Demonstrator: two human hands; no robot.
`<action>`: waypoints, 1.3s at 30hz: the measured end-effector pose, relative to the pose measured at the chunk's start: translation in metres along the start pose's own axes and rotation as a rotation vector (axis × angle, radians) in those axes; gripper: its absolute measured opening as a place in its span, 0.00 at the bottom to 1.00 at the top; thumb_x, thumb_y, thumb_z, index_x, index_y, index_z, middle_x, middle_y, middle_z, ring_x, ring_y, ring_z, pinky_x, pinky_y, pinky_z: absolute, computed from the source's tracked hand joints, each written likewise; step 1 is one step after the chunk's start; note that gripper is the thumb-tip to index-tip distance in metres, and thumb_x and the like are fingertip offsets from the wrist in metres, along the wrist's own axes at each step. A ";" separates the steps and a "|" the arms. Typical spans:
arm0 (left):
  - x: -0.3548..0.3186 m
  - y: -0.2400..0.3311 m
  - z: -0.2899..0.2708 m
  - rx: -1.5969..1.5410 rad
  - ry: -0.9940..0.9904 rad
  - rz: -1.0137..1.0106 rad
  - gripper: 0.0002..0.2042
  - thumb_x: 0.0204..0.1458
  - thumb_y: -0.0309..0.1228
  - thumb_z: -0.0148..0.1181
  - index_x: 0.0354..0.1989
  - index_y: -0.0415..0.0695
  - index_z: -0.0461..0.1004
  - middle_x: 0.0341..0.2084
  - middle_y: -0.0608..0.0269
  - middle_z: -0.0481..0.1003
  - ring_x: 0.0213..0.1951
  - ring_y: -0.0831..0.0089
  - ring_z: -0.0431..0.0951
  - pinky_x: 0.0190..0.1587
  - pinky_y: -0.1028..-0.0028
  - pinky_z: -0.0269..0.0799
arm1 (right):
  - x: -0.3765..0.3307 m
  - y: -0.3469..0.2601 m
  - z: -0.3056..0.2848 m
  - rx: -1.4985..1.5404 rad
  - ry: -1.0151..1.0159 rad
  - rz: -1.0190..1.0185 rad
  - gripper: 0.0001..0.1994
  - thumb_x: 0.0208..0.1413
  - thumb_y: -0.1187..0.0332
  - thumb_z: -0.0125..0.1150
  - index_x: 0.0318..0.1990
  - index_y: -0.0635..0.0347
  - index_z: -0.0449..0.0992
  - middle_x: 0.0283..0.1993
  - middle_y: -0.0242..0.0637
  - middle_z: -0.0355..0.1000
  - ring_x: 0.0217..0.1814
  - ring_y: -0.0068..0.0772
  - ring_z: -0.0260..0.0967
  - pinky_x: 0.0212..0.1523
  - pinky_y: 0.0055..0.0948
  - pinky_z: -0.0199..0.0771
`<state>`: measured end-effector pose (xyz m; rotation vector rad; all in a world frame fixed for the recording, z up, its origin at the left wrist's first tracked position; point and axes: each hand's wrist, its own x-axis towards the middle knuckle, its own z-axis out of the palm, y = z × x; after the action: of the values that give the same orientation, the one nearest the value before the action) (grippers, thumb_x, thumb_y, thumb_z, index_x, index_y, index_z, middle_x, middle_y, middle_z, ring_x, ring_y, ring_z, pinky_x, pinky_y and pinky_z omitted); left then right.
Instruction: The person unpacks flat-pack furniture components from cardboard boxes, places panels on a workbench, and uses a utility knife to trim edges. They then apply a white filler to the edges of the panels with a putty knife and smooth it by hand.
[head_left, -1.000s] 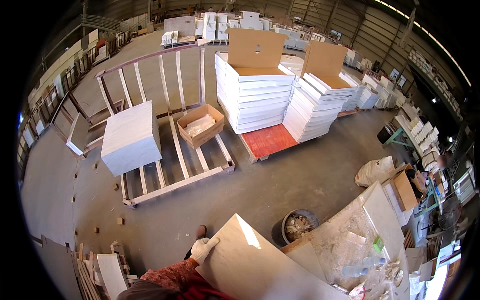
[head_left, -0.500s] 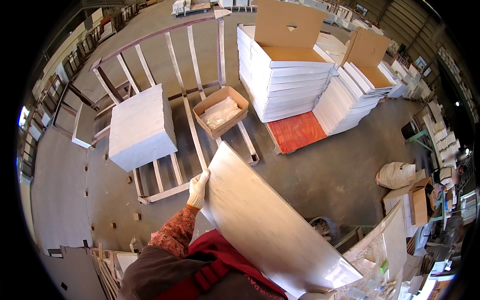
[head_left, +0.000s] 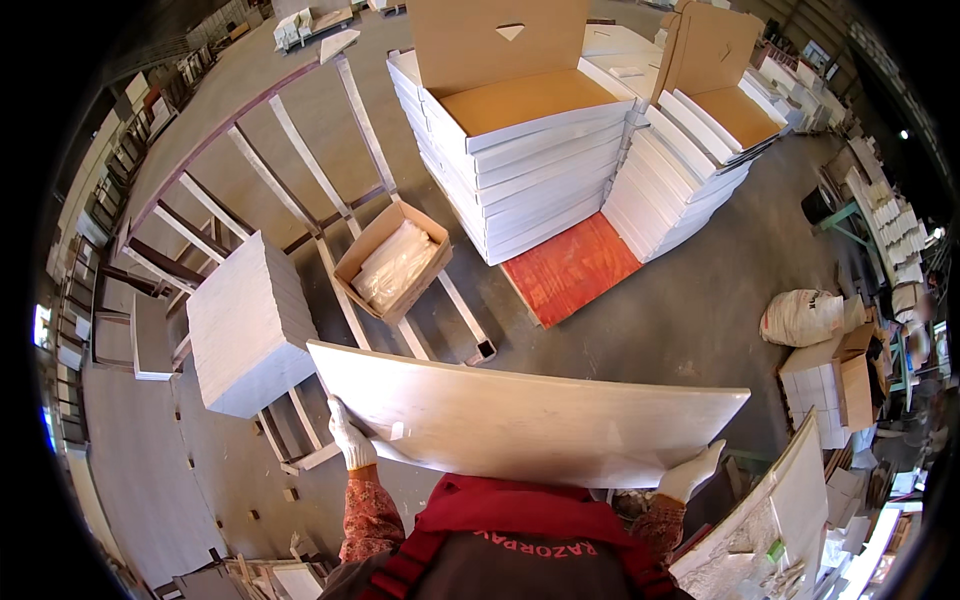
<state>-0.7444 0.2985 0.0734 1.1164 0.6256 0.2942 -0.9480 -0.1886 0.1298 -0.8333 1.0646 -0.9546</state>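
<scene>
A pale stone slab [head_left: 530,415] is held on the near side of the rack [head_left: 308,157], across the front of the body; its left end is gripped by the gloved left hand [head_left: 350,432], with fingers wrapped at the edge; its near right corner is held by the gloved right hand [head_left: 692,472], whose fingers are stretched along the end — the underside of that grip is hidden.

The slab's long axis is laid left to right; its left end is pointed toward the rack's left half, where a thick stack of stone [head_left: 250,325] is carried; its right end is pointed away from the rack; the left end is set slightly farther from the body than the right; the broad face is turned toward the camera, though the exact tilt cannot be told.

The stack is placed ahead and to the left of the left hand, the nearer of the two; its near right edge is overlapped in view by the slab's far left corner — contact cannot be confirmed.

On the rack's right half a cardboard box [head_left: 415,285] is noted; to the right of the rack, piled white boxes [head_left: 545,175] are found on a red board [head_left: 570,265].
</scene>
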 end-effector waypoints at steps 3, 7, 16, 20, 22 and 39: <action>0.031 -0.025 0.008 0.084 -0.088 0.083 0.19 0.65 0.45 0.57 0.47 0.39 0.77 0.38 0.72 0.75 0.40 0.82 0.71 0.46 0.79 0.67 | 0.062 -0.023 0.089 -0.014 -0.176 0.106 0.33 0.70 0.42 0.41 0.60 0.67 0.71 0.60 0.41 0.71 0.59 0.38 0.68 0.63 0.37 0.64; 0.022 -0.025 0.074 0.173 -0.215 0.037 0.15 0.63 0.42 0.61 0.44 0.41 0.76 0.35 0.73 0.74 0.39 0.82 0.72 0.45 0.79 0.68 | 0.146 -0.039 0.163 -0.186 -0.402 0.102 0.31 0.71 0.43 0.39 0.46 0.66 0.78 0.45 0.37 0.77 0.45 0.30 0.72 0.50 0.29 0.71; 0.094 -0.030 0.232 0.184 -0.191 -0.120 0.17 0.62 0.39 0.61 0.50 0.38 0.75 0.40 0.68 0.77 0.42 0.78 0.74 0.48 0.76 0.70 | 0.237 -0.051 0.378 -0.316 -0.509 0.053 0.27 0.71 0.49 0.43 0.42 0.66 0.80 0.41 0.28 0.76 0.42 0.21 0.70 0.45 0.25 0.70; 0.163 -0.032 0.313 0.133 -0.201 -0.190 0.18 0.64 0.40 0.58 0.53 0.39 0.75 0.44 0.68 0.77 0.46 0.76 0.75 0.51 0.74 0.70 | 0.291 -0.038 0.491 -0.479 -0.619 -0.178 0.26 0.71 0.52 0.44 0.47 0.70 0.78 0.43 0.40 0.78 0.44 0.35 0.73 0.48 0.31 0.70; 0.203 -0.040 0.359 0.074 -0.191 -0.203 0.17 0.65 0.39 0.57 0.55 0.40 0.74 0.45 0.69 0.77 0.47 0.76 0.74 0.53 0.74 0.70 | 0.338 -0.028 0.549 -0.756 -0.671 -0.450 0.26 0.70 0.52 0.43 0.49 0.70 0.77 0.44 0.48 0.79 0.46 0.44 0.74 0.49 0.35 0.70; 0.401 -0.043 0.639 0.141 -0.097 -0.279 0.11 0.65 0.29 0.52 0.53 0.41 0.72 0.42 0.70 0.74 0.43 0.75 0.72 0.51 0.72 0.69 | 0.527 0.116 0.972 -1.414 -0.552 -0.296 0.34 0.56 0.45 0.54 0.56 0.71 0.76 0.58 0.64 0.72 0.64 0.59 0.68 0.62 0.44 0.66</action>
<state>-0.0449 0.0137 0.0938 1.1546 0.7144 -0.0443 0.1076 -0.5373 0.1222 -2.2899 1.0356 0.0015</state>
